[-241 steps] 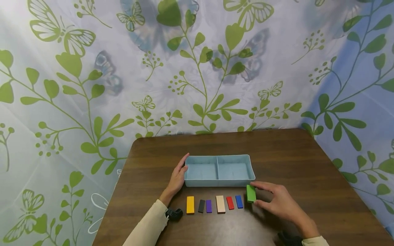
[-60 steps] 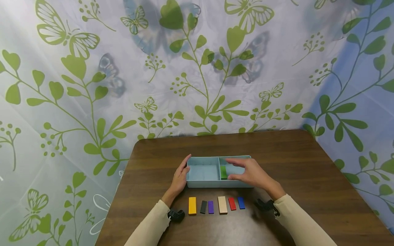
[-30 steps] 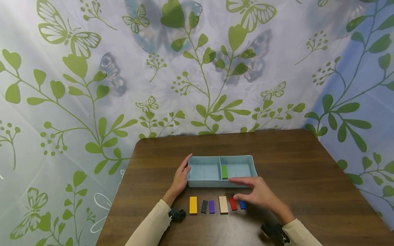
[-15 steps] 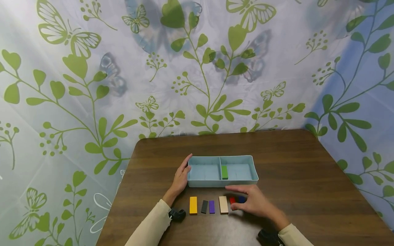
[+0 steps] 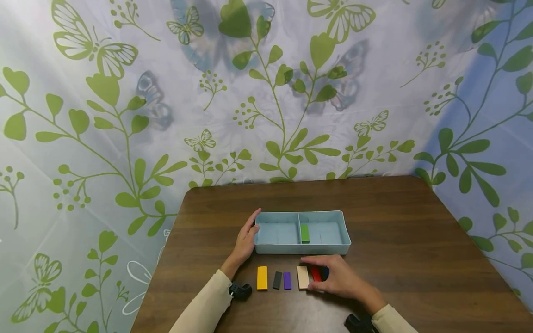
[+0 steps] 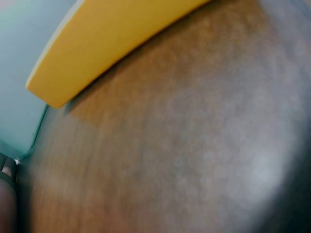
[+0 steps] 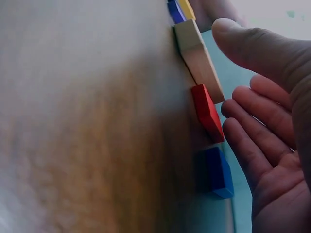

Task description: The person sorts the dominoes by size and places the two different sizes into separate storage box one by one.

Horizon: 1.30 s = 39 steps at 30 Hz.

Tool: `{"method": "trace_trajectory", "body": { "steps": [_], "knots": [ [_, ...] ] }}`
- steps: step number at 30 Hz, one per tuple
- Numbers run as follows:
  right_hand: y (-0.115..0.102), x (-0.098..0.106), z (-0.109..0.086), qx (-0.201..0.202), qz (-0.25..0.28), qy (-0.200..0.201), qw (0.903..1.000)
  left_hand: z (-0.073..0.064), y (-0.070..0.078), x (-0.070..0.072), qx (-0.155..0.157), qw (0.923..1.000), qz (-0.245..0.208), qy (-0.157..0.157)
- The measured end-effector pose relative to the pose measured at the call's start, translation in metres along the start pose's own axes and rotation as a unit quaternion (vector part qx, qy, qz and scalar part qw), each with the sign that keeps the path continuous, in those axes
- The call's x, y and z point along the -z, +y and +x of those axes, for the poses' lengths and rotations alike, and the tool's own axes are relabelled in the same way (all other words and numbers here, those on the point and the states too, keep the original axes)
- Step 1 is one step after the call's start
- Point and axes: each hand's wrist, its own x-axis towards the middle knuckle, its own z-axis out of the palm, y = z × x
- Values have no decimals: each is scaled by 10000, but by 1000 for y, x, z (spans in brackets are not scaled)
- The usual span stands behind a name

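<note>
My left hand rests along the left end of a light blue two-compartment box, fingers straight, thumb at the rim. A green block stands in the right compartment against the divider. My right hand hovers over the row of blocks, thumb and fingers spread near the two ends of a tan block. In the right wrist view, a gap shows between the thumb and the tan block. Below that hand lie a red block and a blue block, both partly covered in the head view.
Left of the tan block lie a purple block, a black block and a yellow block, in front of the box on the brown wooden table. A patterned cloth hangs behind the table.
Earlier my right hand held the green block beside the box, then put it in the right compartment and let go. It has since moved back and left to the tan block. My left hand stays.
</note>
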Motion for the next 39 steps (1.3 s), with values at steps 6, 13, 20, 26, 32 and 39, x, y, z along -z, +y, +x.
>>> {"method": "trace_trajectory", "body": {
  "steps": [6,13,20,26,32,39],
  "knots": [
    [0,-4,-1,3,73,-118,9999,0,1,0,-37,10000,46,16],
    [-2,-4,-3,-12,109,-186,9998,0,0,-1,-90,10000,3,17],
    [-3,-4,-4,-105,45,-228,9997,1,-1,-1,-93,9999,48,51],
    [-1,-6,-5,-84,-77,-206,9997,-3,16,1,-99,9998,-135,-62],
    [0,-6,-6,-66,23,-141,9999,-7,35,4,-76,9996,-147,-226],
    [0,-7,-5,181,170,150,9996,-6,35,4,-103,9997,-153,-183]
  ]
}}
